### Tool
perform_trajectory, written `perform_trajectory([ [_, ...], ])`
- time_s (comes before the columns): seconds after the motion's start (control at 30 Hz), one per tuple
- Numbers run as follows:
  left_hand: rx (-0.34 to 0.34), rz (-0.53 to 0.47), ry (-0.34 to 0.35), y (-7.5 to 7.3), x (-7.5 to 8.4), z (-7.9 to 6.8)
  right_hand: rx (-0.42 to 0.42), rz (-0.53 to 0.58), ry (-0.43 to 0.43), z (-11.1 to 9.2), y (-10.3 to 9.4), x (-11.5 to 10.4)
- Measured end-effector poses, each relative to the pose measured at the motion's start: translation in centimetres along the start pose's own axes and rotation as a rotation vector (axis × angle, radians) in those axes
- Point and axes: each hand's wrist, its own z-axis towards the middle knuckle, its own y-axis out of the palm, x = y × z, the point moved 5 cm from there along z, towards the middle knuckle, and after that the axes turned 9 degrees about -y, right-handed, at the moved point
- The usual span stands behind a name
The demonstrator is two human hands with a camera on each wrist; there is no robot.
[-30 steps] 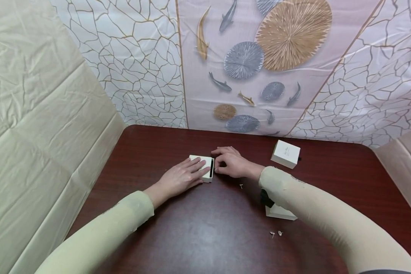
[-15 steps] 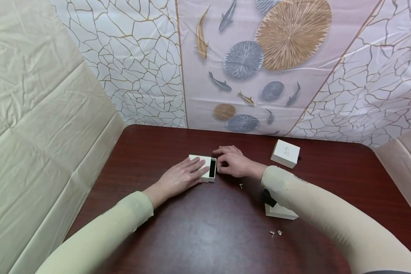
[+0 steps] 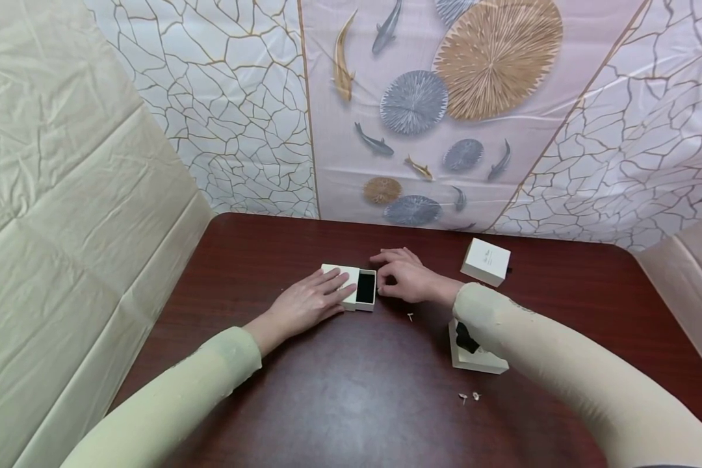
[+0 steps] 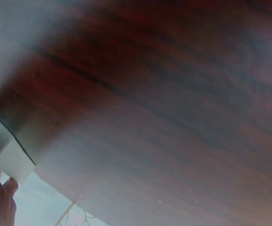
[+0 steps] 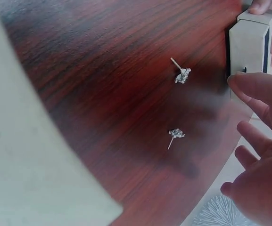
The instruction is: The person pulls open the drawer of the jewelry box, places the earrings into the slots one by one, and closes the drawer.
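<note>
A small white drawer box (image 3: 331, 268) lies on the dark wooden table, its drawer (image 3: 365, 307) slid partly out to the right, showing a black lining. My left hand (image 3: 308, 302) holds the box's sleeve, fingers across the top and thumb at the near side. At the drawer's front end, my right hand (image 3: 402, 281) pinches a small black pull tab (image 5: 243, 69) with thumb and forefinger. The other right fingers are loosely bent. Two sparkly stud earrings (image 5: 182, 75) lie beside that hand in the right wrist view.
A closed white box (image 3: 486, 261) stands at the back right. Partly under my right sleeve is another white box (image 3: 481, 363) with a black piece (image 3: 467, 339). Two more stud earrings (image 3: 463, 397) lie nearer me. A patterned cloth wall (image 3: 351, 156) backs the table.
My right hand has moved right, drawing the drawer farther out of its sleeve, so more black lining shows. The left hand has stayed on the box.
</note>
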Motion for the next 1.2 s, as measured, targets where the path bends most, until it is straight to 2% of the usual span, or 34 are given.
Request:
perform_trajectory([
  [0.2,-0.018,0.0,-0.009,-0.1,0.1,0.0,-0.006,-0.011,0.009,-0.3,0.0,0.1],
  [0.47,0.02,0.022,0.002,-0.1,0.2,-0.1,-0.01,-0.022,0.021,-0.4,0.0,0.1],
  [0.7,-0.027,0.023,0.005,-0.3,0.1,-0.2,-0.016,-0.032,0.026,-0.3,0.1,0.1],
  [1.0,-0.024,0.013,0.142,-1.1,-0.4,0.4,-0.017,-0.041,0.017,-0.4,0.0,0.1],
  [1.2,-0.05,-0.006,0.196,-1.0,-0.5,0.6,-0.023,-0.032,0.018,-0.5,-0.1,0.0],
])
